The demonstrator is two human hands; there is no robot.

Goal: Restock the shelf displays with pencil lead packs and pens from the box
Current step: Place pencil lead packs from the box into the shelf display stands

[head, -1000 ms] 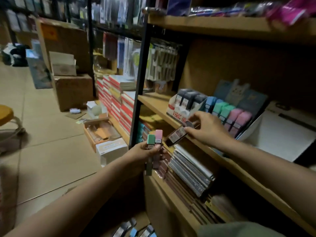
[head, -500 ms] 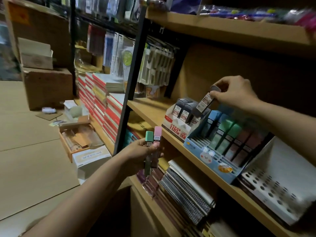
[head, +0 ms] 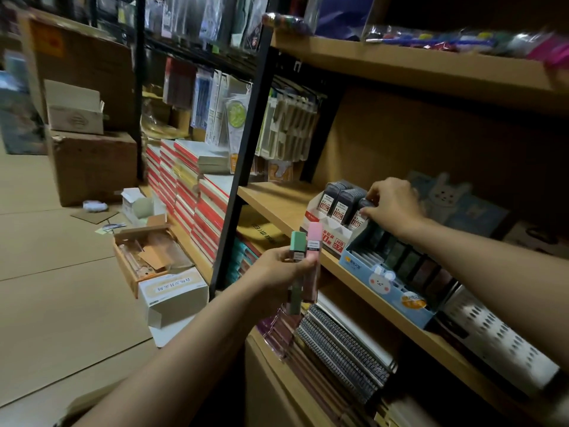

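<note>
Fingertips [head: 368, 213] of the right hand [head: 392, 206], right of frame centre, curl around the cap of a dark lead pack [head: 360, 214], pinching it at the right-hand row of the red-and-white display carton [head: 326, 234]. The pack's long axis runs from the fingers down and to the left, tilted like the packs already ranked beside it, so seating it appears to call for a push along that same slant. Immediately lower right, the blue rabbit display tray [head: 388, 283] adjoins the carton on the same wooden shelf [head: 277, 204]; its rows hold pastel packs.

The left hand [head: 277, 272], at centre frame below the shelf edge, grips two upright packs, a green pack [head: 297, 248] and a pink pack [head: 314, 241], caps upward, touching side by side. These lie nearer the blue tray than the carton, though apart from both. By colour they probably belong in the tray, which lies up and to the right of the left hand and beneath the right forearm.
</note>
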